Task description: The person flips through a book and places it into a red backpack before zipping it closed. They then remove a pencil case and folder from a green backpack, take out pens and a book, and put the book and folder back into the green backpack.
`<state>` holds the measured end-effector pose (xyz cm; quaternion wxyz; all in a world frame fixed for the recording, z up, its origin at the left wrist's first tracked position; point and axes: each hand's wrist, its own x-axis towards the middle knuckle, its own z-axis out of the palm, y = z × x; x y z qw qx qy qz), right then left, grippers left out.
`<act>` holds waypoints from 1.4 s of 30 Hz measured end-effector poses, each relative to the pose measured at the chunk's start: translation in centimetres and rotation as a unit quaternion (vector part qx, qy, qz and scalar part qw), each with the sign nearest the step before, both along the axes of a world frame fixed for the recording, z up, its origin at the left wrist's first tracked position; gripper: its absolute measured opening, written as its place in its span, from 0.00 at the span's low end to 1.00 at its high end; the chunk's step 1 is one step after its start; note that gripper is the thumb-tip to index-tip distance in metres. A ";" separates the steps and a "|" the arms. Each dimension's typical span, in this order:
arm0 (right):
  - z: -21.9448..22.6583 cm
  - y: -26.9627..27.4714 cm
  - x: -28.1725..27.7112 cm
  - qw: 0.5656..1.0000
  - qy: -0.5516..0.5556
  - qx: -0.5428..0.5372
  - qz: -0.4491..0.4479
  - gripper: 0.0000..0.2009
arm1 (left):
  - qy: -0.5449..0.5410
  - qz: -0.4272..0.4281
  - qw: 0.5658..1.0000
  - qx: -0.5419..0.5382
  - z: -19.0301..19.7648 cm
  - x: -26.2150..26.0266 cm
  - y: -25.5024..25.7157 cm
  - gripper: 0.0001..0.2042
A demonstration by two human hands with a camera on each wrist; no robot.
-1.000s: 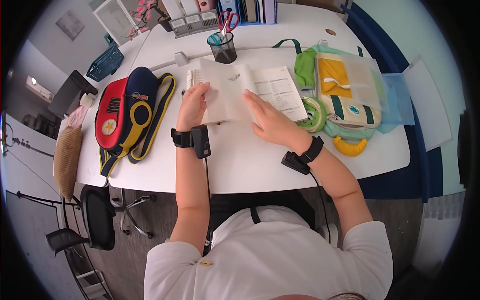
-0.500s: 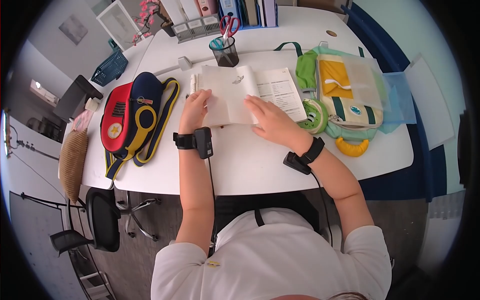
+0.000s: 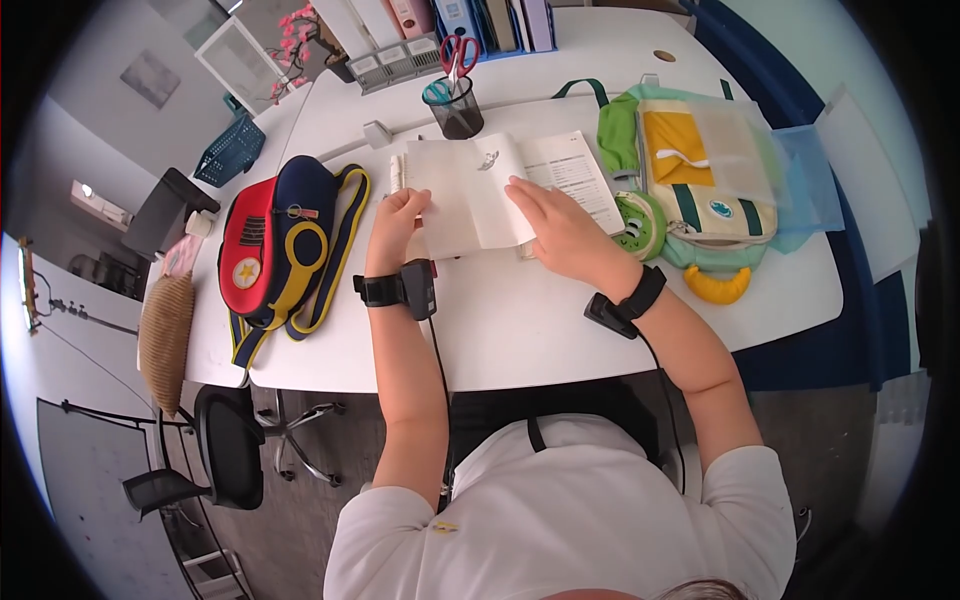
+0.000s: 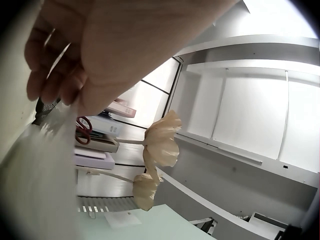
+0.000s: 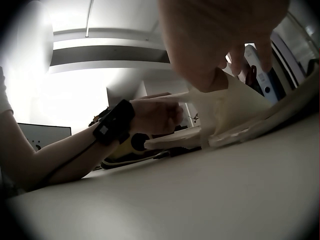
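An open book (image 3: 575, 180) lies on the white table, printed text on its right page. Over its left part spreads a pale, thin page (image 3: 450, 200), slightly lifted. My left hand (image 3: 397, 228) pinches that page's left edge between thumb and curled fingers; the left wrist view shows the hand (image 4: 75, 55) above the blurred white page (image 4: 50, 170). My right hand (image 3: 572, 232) touches the page near a small grey drawing, fingers mostly straight. From the right wrist view, the right hand (image 5: 220, 40) is over the raised page (image 5: 240, 102), its fingertips partly hidden.
A red and navy bag (image 3: 285, 240) lies left of the book, a green and cream backpack (image 3: 700, 180) right. Behind stand a mesh cup (image 3: 460, 115) with scissors and several binders (image 3: 500, 25). A blue basket (image 3: 230, 150) is at the back left.
The head view has shifted, so the table and its things appear further right. Both hands stay at the book, the left one still pinching the page edge.
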<state>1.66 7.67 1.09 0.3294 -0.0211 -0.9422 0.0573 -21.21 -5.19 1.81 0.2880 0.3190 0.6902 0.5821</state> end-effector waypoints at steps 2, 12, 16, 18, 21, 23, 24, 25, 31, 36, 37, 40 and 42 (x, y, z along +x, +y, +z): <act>-0.6 0.4 -0.1 0.997 0.048 -0.050 -0.039 0.25 | 0.051 0.013 0.999 -0.009 0.2 -0.1 -0.2 0.11; 1.7 3.8 2.8 0.946 -0.020 -0.232 -0.226 0.27 | 0.234 0.068 0.970 -0.014 -0.5 -0.8 -0.4 0.12; 1.1 5.5 3.7 0.938 -0.093 -0.212 -0.257 0.29 | 0.216 -0.128 0.963 0.095 3.6 4.0 -0.3 0.17; 0.0 6.1 3.8 0.936 -0.145 -0.187 -0.262 0.30 | 0.056 -0.270 0.952 0.134 3.7 6.3 0.4 0.17; -1.6 6.4 3.4 0.934 -0.188 -0.149 -0.265 0.30 | 0.057 -0.302 0.951 0.017 1.9 8.3 2.4 0.21; -2.1 6.3 3.2 0.941 -0.171 -0.127 -0.262 0.30 | 0.055 -0.242 0.969 0.000 0.0 9.1 3.5 0.23; -2.2 6.3 3.1 0.941 -0.169 -0.146 -0.255 0.31 | 0.055 -0.211 0.976 -0.008 -0.7 9.4 3.9 0.24; -2.2 6.3 3.0 0.940 -0.167 -0.164 -0.247 0.32 | 0.037 -0.191 0.981 -0.015 -1.2 9.4 4.2 0.27; -2.5 7.3 2.5 0.935 -0.025 -0.317 -0.159 0.32 | -0.155 -0.087 0.982 0.067 -1.9 10.2 5.7 0.30; -0.6 7.1 2.4 0.835 0.068 -0.542 -0.067 0.29 | -0.207 -0.002 0.972 0.113 -2.5 9.6 5.9 0.29; 0.2 6.5 2.6 0.811 0.089 -0.576 -0.046 0.29 | -0.202 0.008 0.971 0.130 -2.7 9.5 5.9 0.28; 1.5 5.1 2.7 0.742 0.163 -0.650 0.029 0.28 | -0.298 -0.101 0.940 0.131 -2.0 8.5 5.5 0.27; 2.4 4.4 2.7 0.702 0.200 -0.680 0.067 0.27 | -0.254 -0.104 0.951 0.144 -2.5 8.3 5.7 0.26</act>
